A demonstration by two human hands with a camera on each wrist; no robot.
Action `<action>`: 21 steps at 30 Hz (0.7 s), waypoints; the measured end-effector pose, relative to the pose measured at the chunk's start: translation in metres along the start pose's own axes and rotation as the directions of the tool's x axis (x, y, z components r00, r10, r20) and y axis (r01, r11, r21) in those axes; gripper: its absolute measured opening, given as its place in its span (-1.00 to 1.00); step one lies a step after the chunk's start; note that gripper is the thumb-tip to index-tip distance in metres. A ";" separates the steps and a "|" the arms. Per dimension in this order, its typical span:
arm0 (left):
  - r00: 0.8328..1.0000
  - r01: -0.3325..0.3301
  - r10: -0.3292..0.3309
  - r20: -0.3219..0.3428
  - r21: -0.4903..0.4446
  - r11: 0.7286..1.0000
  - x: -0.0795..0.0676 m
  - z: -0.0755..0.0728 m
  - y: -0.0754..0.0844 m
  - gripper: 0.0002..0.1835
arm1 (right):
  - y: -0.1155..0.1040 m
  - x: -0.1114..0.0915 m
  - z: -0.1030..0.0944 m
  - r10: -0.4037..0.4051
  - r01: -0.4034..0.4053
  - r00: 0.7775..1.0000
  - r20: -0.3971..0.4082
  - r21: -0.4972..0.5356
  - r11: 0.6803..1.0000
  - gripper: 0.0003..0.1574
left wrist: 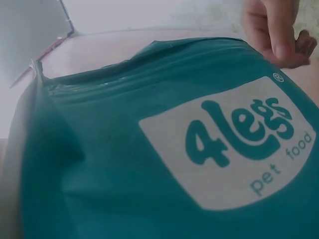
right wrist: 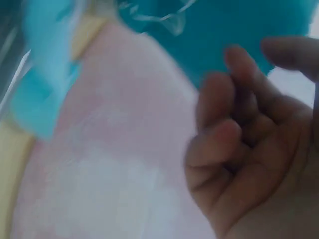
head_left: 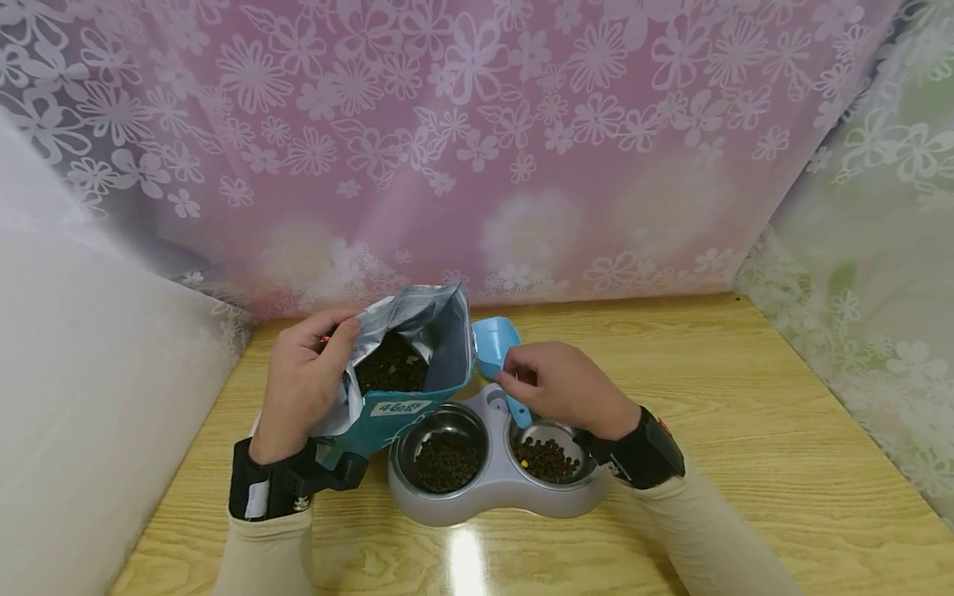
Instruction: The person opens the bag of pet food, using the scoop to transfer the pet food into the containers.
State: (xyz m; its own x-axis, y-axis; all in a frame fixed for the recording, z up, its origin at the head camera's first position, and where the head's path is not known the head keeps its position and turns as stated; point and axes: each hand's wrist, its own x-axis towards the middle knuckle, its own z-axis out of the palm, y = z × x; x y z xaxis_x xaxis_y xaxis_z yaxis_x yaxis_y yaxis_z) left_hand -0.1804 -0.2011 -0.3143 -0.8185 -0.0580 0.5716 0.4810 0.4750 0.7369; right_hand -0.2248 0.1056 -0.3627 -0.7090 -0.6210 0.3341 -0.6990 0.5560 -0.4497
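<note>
My left hand (head_left: 304, 381) grips the upper left edge of a teal pet food bag (head_left: 387, 422), thumb on the silvery rim. The bag's mouth gapes, with dark kibble (head_left: 391, 364) inside; its "4legs pet food" label (left wrist: 234, 144) fills much of the left wrist view. My right hand (head_left: 562, 385) hovers over a light blue scoop (head_left: 494, 339), whose handle end reaches over the feeder. In the right wrist view the right hand's fingers (right wrist: 214, 144) are loosely curled and hold nothing, apart from the scoop at the left.
A grey double feeder (head_left: 498, 488) stands on the wood-grain table (head_left: 782, 463). Its left steel bowl (head_left: 406, 455) and right steel bowl (head_left: 592, 480) both contain brown kibble. A pink flowered cloth (head_left: 477, 165) hangs behind the table, with pale walls on either side.
</note>
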 end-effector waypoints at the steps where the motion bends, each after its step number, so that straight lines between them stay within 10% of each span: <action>1: 1.000 -0.003 0.003 0.002 0.001 1.000 0.000 0.000 0.000 -0.77 | -0.004 -0.001 0.000 -0.016 0.015 0.999 0.039 0.013 1.000 -0.78; 9: 1.000 -0.010 0.010 0.002 0.032 0.999 -0.001 0.002 0.002 -0.78 | -0.037 0.000 0.002 -0.052 0.007 0.948 0.313 0.144 0.990 -0.76; 21: 0.997 -0.078 0.078 0.003 0.070 0.994 -0.003 0.002 0.007 -0.78 | -0.080 0.033 0.022 0.010 -0.042 0.978 0.210 0.150 0.988 -0.75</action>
State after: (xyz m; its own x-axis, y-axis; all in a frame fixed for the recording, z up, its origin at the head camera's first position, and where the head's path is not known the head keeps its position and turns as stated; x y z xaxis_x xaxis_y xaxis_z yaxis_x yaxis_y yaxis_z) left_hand -0.1755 -0.1962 -0.3119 -0.7795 -0.0181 0.6261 0.5200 0.5386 0.6630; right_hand -0.1902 0.0290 -0.3339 -0.6803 -0.7177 0.1485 -0.6466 0.4923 -0.5826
